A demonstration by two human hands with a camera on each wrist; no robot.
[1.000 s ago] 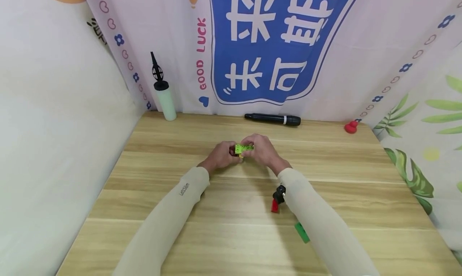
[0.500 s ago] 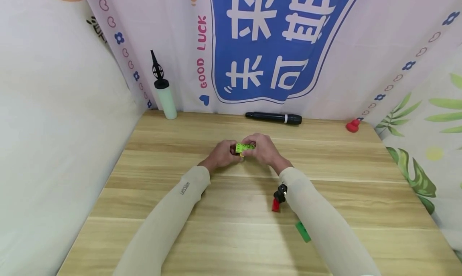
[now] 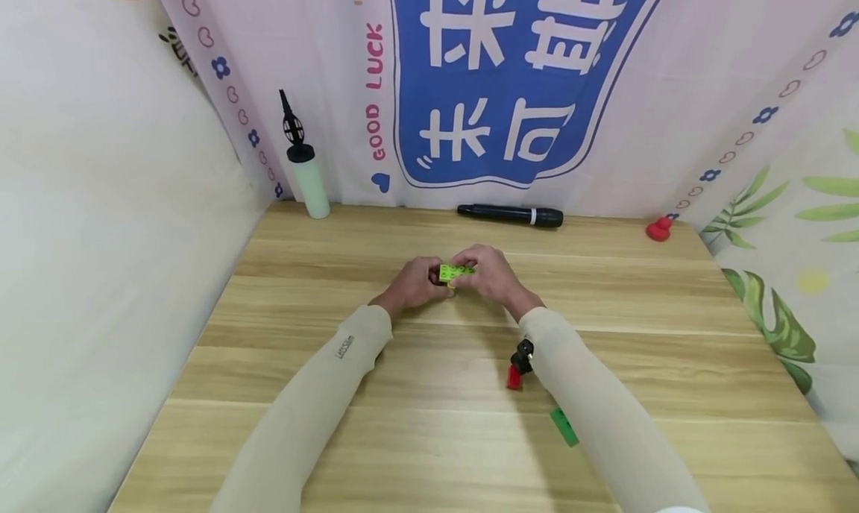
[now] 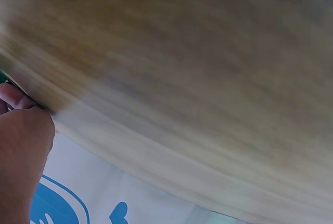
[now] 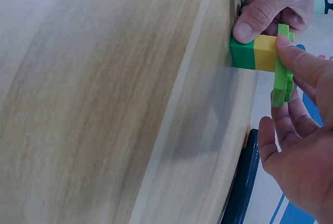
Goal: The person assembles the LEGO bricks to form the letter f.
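A small stack stands on the table around the middle of the head view. In the right wrist view its dark green block [image 5: 242,53] is at the table, with a yellow block [image 5: 265,51] above it. Across the top lies a lime green flat brick [image 5: 280,81] with studs, sticking out to one side. My left hand [image 3: 416,282] grips the lower blocks, thumb on the dark green one. My right hand [image 3: 493,277] pinches the lime brick [image 3: 452,272] between thumb and fingers. In the left wrist view only part of the left hand [image 4: 23,146] shows.
A red brick [image 3: 513,377] and a green brick [image 3: 565,427] lie near the right forearm, partly covered. Along the back edge are a pump [image 3: 310,181], a black microphone [image 3: 510,215] and a small red object [image 3: 660,229]. A printed cloth [image 3: 617,155] hangs behind.
Both hands keep nearly the same hold on the stack. The head view has tilted slightly, so the scene sits a little higher in it.
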